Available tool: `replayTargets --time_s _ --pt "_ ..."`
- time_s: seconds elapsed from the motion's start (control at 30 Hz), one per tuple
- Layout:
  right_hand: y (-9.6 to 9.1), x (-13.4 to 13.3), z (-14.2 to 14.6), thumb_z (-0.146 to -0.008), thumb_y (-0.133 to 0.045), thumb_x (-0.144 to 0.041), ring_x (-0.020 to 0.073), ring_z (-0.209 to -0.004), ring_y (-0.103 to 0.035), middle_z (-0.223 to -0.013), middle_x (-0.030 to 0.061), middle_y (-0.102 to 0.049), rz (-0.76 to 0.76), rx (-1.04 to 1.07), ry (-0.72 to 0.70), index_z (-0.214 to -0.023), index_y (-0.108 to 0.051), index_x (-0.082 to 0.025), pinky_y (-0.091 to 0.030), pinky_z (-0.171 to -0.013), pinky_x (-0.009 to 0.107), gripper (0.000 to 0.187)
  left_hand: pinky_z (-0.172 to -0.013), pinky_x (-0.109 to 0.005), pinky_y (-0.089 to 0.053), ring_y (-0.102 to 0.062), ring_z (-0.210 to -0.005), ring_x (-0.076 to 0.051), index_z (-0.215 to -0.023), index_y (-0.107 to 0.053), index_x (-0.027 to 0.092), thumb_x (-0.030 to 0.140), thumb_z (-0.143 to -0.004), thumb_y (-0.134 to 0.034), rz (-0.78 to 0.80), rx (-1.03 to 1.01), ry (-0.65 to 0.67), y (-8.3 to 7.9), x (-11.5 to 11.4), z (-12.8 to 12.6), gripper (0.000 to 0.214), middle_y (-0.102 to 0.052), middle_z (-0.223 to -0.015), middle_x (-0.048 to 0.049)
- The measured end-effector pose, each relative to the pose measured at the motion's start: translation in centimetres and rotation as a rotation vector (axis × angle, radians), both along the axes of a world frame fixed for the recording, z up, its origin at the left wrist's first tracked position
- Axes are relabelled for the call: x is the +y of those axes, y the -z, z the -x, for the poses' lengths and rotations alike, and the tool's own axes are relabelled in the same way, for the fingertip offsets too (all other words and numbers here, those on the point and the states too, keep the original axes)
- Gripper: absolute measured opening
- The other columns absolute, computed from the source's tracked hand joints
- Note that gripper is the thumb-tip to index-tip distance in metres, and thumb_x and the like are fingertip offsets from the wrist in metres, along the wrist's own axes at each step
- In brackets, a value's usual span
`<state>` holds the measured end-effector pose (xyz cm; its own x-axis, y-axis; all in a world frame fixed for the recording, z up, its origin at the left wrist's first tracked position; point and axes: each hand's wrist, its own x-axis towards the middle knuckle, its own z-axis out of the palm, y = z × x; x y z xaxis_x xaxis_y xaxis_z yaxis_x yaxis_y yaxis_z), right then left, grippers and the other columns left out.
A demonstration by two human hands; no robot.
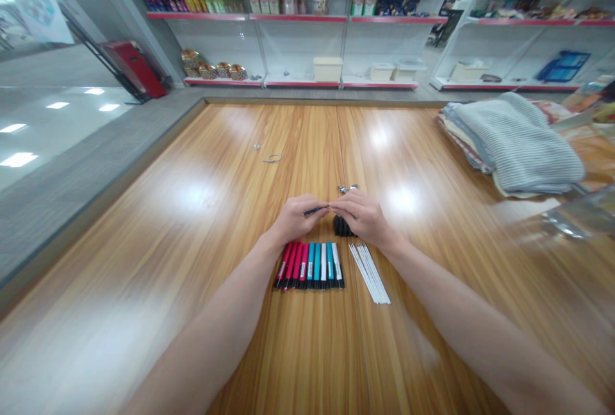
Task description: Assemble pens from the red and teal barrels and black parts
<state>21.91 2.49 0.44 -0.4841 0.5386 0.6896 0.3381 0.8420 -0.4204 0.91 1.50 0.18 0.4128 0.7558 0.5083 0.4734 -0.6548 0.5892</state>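
shop shelving with red edges along the far wall, grey floor to the left, folded textiles (521,143) stacked at the right of the wooden worktop (192,223).

your left hand (295,216) is closed in a fingertip pinch on a slim blue piece (316,211), held level just above the worktop. your right hand (368,216) meets its far end, thumb and forefinger pinched shut there; whether they carry a small extra part is too small to tell.

just below the hands: a row of pens (310,266), red, teal and white, side by side. beside it to the right, a bundle of white rods (369,264). dark caps (342,226) lie partly under your right hand. small metal bits (346,189) just beyond it.

judgement: looks like a fitting step, two ends being brought together. the next move calls for keeping both pinches in line and the piece level.
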Motion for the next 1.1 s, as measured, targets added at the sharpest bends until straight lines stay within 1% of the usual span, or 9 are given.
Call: replayTargets --time_s 0.13,0.27,0.37,0.47,0.77,0.83,0.93,1.03,1.1 --pt "-0.1 0.0 0.0 -0.09 -0.056 -0.019 0.0176 -0.086 -0.061 -0.091 0.005 -0.069 0.009 0.002 0.02 -0.105 -0.067 -0.021 -0.05 -0.082 0.036 0.018 -0.075 -0.027 -0.048 -0.063 -0.079 -0.015 -0.101 -0.069 0.02 0.033 -0.089 -0.058 -0.023 0.004 -0.032 0.2 0.2 0.0 0.02 -0.07 -0.086 -0.0047" --pt "0.0 -0.1 0.0 -0.089 -0.059 -0.022 0.0174 -0.082 -0.06 -0.089 0.0035 -0.07 0.01 -0.024 0.065 -0.1 -0.068 -0.022 -0.05 -0.08 0.035 0.015 -0.08 -0.026 -0.048 -0.065 -0.087 -0.015 -0.106 -0.064 0.022 0.038 -0.086 -0.062 0.048 -0.023 -0.087 0.5 0.2 -0.1 0.026 -0.071 -0.095 -0.0027" --pt "0.2 -0.1 -0.1 -0.088 -0.059 -0.024 0.0175 -0.08 -0.06 -0.086 0.003 -0.071 0.012 -0.034 0.091 -0.098 -0.068 -0.023 -0.049 -0.08 0.035 0.013 -0.077 -0.025 -0.048 -0.066 -0.085 -0.015 -0.1 -0.063 0.022 0.04 -0.085 -0.062 0.077 -0.003 -0.093 0.6 0.2 -0.1 0.023 -0.071 -0.091 -0.0012" --pt "0.3 -0.1 -0.1 -0.088 -0.059 -0.024 0.0177 -0.079 -0.061 -0.086 0.0031 -0.071 0.016 -0.027 0.091 -0.097 -0.069 -0.023 -0.05 -0.079 0.035 0.013 -0.077 -0.024 -0.048 -0.065 -0.084 -0.015 -0.095 -0.065 0.021 0.038 -0.087 -0.061 0.055 0.025 -0.079 0.5 0.2 -0.2 0.019 -0.071 -0.09 -0.0015" --pt "0.2 -0.2 0.0 -0.088 -0.058 -0.021 0.0182 -0.081 -0.06 -0.088 0.0034 -0.071 0.008 -0.04 0.074 -0.099 -0.068 -0.023 -0.05 -0.078 0.035 0.015 -0.075 -0.025 -0.047 -0.064 -0.081 -0.014 -0.092 -0.067 0.021 0.034 -0.09 -0.055 0.001 0.058 -0.053 0.4 0.1 -0.2 0.017 -0.07 -0.086 -0.0021" --pt "0.0 -0.3 -0.2 -0.087 -0.058 -0.022 0.0188 -0.079 -0.06 -0.085 0.0046 -0.07 0.009 -0.027 0.124 -0.095 -0.068 -0.022 -0.05 -0.077 0.035 0.012 -0.075 -0.025 -0.047 -0.063 -0.08 -0.015 -0.091 -0.067 0.021 0.034 -0.09 -0.054 -0.005 0.072 -0.074 0.4 0.0 -0.1 0.018 -0.069 -0.085 -0.0025" --pt "-0.4 -0.2 -0.9 -0.085 -0.059 -0.025 0.0174 -0.072 -0.059 -0.08 0.0052 -0.068 0.056 0.051 0.279 -0.089 -0.067 -0.02 -0.049 -0.071 0.033 0.011 -0.073 -0.025 -0.047 -0.063 -0.078 -0.015 -0.09 -0.066 0.02 0.035 -0.09 -0.054 -0.01 0.073 -0.118 0.4 0.0 0.0 0.019 -0.069 -0.083 -0.003" --pt "-0.5 0.4 -1.9 -0.084 -0.058 -0.029 0.0156 -0.067 -0.058 -0.079 0.0052 -0.066 0.191 0.199 0.433 -0.087 -0.067 -0.018 -0.048 -0.063 0.029 0.015 -0.071 -0.025 -0.046 -0.063 -0.077 -0.014 -0.09 -0.066 0.02 0.035 -0.09 -0.054 0.002 0.074 -0.144 0.4 -0.1 0.2 0.019 -0.069 -0.084 -0.003" --pt "-0.4 1.1 -2.6 -0.082 -0.055 -0.031 0.0149 -0.066 -0.058 -0.078 0.005 -0.064 0.303 0.308 0.494 -0.088 -0.066 -0.016 -0.046 -0.058 0.026 0.019 -0.07 -0.025 -0.046 -0.062 -0.076 -0.014 -0.089 -0.065 0.02 0.035 -0.09 -0.054 0.008 0.078 -0.144 0.4 0.0 0.2 0.019 -0.069 -0.083 -0.0028"
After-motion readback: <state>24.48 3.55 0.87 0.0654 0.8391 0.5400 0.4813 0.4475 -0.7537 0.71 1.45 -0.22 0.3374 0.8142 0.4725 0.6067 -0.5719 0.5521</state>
